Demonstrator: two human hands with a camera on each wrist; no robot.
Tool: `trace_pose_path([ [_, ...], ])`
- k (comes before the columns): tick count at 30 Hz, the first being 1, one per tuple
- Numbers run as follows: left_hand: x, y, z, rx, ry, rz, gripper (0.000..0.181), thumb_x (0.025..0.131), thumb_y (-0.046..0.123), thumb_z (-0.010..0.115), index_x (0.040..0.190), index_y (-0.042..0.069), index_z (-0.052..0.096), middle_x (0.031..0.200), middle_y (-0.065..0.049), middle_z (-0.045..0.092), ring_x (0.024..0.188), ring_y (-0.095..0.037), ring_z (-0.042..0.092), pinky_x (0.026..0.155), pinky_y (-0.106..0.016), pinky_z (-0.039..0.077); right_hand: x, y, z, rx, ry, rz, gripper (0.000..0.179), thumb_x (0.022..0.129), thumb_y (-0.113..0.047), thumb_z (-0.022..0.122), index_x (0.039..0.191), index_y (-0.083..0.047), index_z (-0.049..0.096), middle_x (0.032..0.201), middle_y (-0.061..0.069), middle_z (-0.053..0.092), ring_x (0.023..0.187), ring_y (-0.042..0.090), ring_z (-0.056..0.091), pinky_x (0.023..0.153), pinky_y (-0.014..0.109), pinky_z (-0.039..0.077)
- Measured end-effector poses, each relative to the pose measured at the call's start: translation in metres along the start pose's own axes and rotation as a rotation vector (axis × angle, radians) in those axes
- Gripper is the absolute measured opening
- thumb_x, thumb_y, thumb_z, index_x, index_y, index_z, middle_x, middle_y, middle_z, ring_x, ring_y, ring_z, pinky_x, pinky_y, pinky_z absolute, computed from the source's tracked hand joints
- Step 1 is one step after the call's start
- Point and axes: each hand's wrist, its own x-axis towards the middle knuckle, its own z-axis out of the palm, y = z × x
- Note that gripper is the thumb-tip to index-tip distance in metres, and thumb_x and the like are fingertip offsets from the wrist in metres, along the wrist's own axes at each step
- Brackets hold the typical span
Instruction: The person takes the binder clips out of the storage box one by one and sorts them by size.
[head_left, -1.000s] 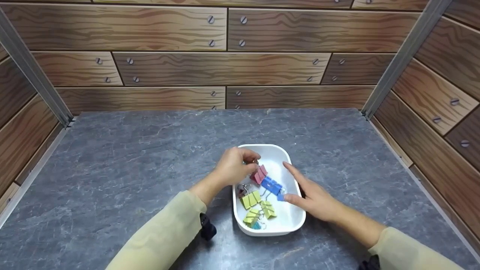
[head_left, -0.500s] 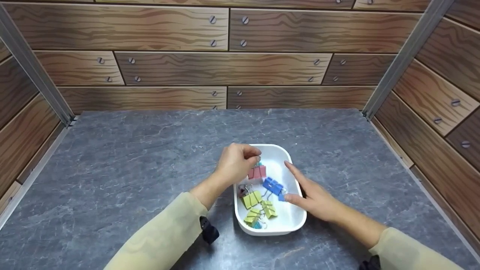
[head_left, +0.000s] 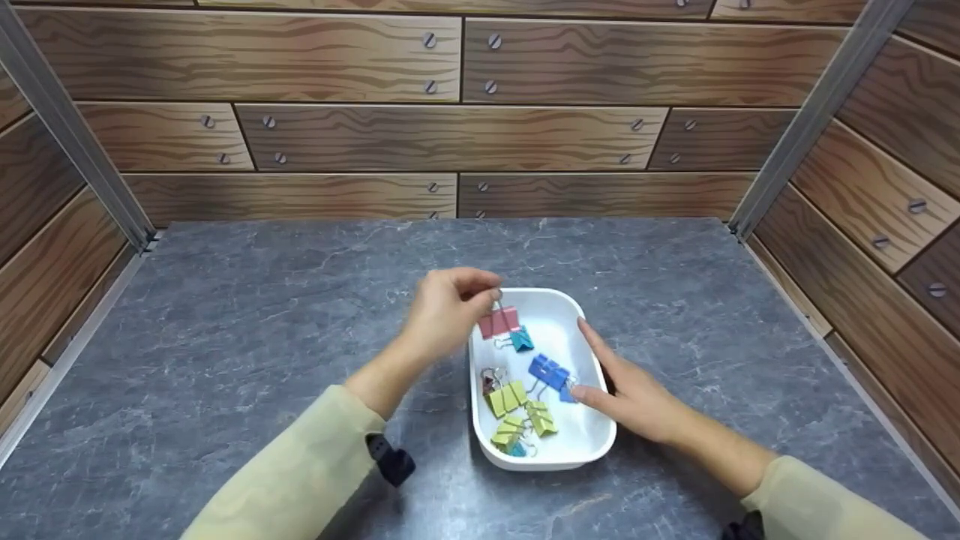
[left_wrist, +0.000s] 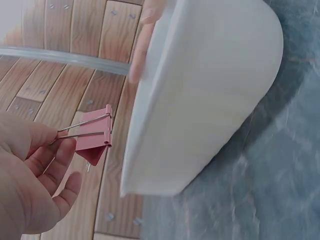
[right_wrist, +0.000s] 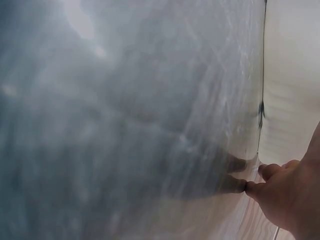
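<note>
My left hand (head_left: 442, 311) pinches a pink binder clip (head_left: 499, 322) by its wire handle, over the left rim of a white tub (head_left: 574, 442). In the left wrist view the pink binder clip (left_wrist: 95, 132) hangs apart from the tub wall. Against the tub's right side rests my right hand (head_left: 634, 397), thumb over the rim and fingers extended along the outside. Inside the tub lie a teal binder clip (head_left: 522, 339), blue binder clips (head_left: 549, 371) near the right thumb, and several yellow-green binder clips (head_left: 508, 397). A dark red clip (head_left: 488, 384) is partly hidden.
The tub stands on a grey marbled tabletop (head_left: 300, 300). Wood-patterned panels (head_left: 360, 139) rise behind and at both sides, with metal posts (head_left: 806, 124) at the corners. In the right wrist view, fingers (right_wrist: 255, 187) touch the tabletop beside the white tub wall (right_wrist: 290, 90).
My left hand has lifted the pink binder clip up and left toward the rim. The teal clip, earlier mostly hidden, now shows in the tub. My right hand has stayed at the tub's side.
</note>
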Motion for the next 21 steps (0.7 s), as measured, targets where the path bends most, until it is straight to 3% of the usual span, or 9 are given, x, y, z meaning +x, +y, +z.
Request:
trace_pose_path([
  [9, -0.004, -0.009, -0.039, -0.013, 0.095, 0.011, 0.017, 0.098, -0.001, 0.071, 0.114, -0.001, 0.079, 0.103, -0.014, 0.078, 0.089, -0.029, 0.075, 0.076, -0.030, 0.062, 0.000, -0.001, -0.002, 0.020, -0.011, 0.026, 0.094, 0.101, -0.046, 0.070, 0.172, -0.027, 0.011, 0.167, 0.027, 0.031, 0.148, 0.048, 0.039, 0.117, 0.063, 0.036],
  [13, -0.007, -0.016, -0.053, 0.029, 0.127, 0.008, 0.016, 0.098, 0.000, 0.072, 0.111, 0.000, 0.080, 0.099, -0.012, 0.079, 0.086, -0.025, 0.075, 0.074, -0.027, 0.060, -0.001, -0.001, -0.001, 0.021, -0.002, 0.001, 0.093, 0.102, -0.043, 0.070, 0.172, -0.024, 0.012, 0.166, 0.029, 0.032, 0.146, 0.050, 0.041, 0.115, 0.064, 0.037],
  [21, -0.012, -0.033, -0.074, 0.117, 0.123, -0.069, 0.016, 0.100, 0.005, 0.072, 0.114, 0.003, 0.080, 0.103, -0.010, 0.079, 0.090, -0.019, 0.072, 0.076, -0.027, 0.057, 0.001, 0.001, 0.001, 0.058, 0.002, -0.005, 0.095, 0.101, -0.040, 0.072, 0.172, -0.023, 0.011, 0.167, 0.028, 0.031, 0.145, 0.046, 0.042, 0.114, 0.062, 0.039],
])
